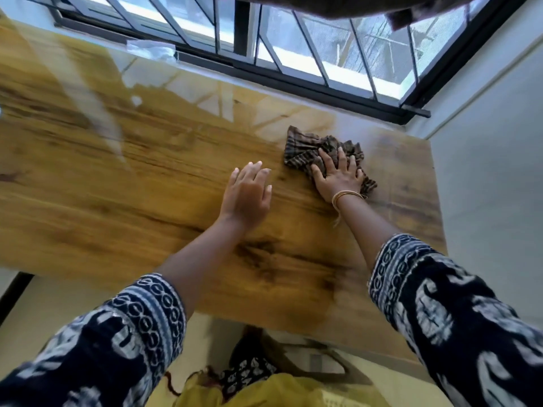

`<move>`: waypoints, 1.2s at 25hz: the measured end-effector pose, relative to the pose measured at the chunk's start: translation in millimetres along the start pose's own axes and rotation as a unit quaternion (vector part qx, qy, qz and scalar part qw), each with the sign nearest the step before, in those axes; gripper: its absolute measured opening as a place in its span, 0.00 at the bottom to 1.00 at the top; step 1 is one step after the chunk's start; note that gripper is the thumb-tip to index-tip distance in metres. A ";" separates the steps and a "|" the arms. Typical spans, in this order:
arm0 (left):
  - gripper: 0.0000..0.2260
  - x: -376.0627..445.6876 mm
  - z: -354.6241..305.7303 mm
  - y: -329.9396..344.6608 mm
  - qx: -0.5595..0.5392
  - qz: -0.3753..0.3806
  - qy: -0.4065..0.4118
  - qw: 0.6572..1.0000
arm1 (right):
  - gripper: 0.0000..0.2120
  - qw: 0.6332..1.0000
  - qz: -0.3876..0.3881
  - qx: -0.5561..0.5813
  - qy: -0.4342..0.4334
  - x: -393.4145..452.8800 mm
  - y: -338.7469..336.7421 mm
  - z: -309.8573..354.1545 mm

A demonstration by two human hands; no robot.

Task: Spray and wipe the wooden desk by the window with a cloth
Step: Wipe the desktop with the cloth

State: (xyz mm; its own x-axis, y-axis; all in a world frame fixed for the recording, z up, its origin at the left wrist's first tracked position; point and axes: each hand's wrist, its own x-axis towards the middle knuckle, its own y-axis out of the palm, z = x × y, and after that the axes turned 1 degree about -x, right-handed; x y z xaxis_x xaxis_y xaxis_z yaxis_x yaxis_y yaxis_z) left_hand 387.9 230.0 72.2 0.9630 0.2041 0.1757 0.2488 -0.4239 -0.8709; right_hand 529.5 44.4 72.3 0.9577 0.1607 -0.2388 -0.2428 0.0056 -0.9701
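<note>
Two hands rest on the glossy wooden bench (132, 177): right hand (338, 174) spread flat, pressing the crumpled brown striped cloth (305, 148); unwiped bench stretches toward nine o'clock, past the flat, empty left hand (248, 193).

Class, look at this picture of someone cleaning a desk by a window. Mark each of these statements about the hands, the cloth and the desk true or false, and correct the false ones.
1. The right hand presses a dark striped cloth onto the wooden desk. True.
2. The left hand holds a spray bottle. False: it holds nothing and lies with straight fingers over the desk.
3. The cloth lies near the left end of the desk. False: it lies near the right end, towards the window.
4. Thin gold bangles sit on the right wrist. True.
5. Both hands are on the cloth. False: only the right hand touches it; the left hand is apart from it.
</note>
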 end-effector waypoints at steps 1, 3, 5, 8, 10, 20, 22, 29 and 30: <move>0.19 12.3 -6.3 4.2 -0.003 0.004 0.004 1.000 | 0.27 1.000 0.001 0.004 0.008 12.5 -4.0 0.2; 0.19 31.8 -15.0 13.2 -0.010 0.011 0.009 1.000 | 0.28 1.000 0.003 0.014 0.012 32.3 -9.0 -1.2; 0.19 49.0 -19.1 22.3 -0.016 0.016 0.007 1.000 | 0.28 1.000 0.002 0.019 0.010 50.1 -13.1 -4.4; 0.20 73.1 -20.6 34.2 -0.024 0.030 -0.004 0.999 | 0.28 1.000 -0.006 0.021 0.012 78.9 -19.4 -8.0; 0.22 81.7 -17.5 40.9 -0.025 0.032 -0.015 0.999 | 0.28 1.000 -0.016 0.021 0.010 97.1 -21.5 -8.6; 0.24 84.7 -12.4 50.1 0.008 0.023 -0.020 0.999 | 0.27 0.997 -0.047 0.000 -0.068 144.1 -32.6 -20.4; 0.24 85.4 -12.0 49.3 0.012 0.027 -0.018 0.999 | 0.30 0.985 -0.043 -0.034 -0.166 110.1 -22.4 -22.0; 0.26 85.9 -13.4 46.6 0.013 0.031 -0.013 0.999 | 0.30 0.918 -0.054 -0.088 -0.383 85.4 -15.7 -58.8; 0.25 86.4 -13.5 46.7 0.013 0.029 -0.017 0.999 | 0.31 0.943 -0.067 -0.080 -0.316 106.9 -23.4 -66.2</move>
State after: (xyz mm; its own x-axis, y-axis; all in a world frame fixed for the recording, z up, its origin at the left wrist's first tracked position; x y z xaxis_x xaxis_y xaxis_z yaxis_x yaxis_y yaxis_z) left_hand 484.1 216.0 52.9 0.9715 0.2103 0.1097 0.1900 -0.4131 -0.8907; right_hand 647.8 -4.0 66.5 0.6829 0.7252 -0.0878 -0.0513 -0.0722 -0.9961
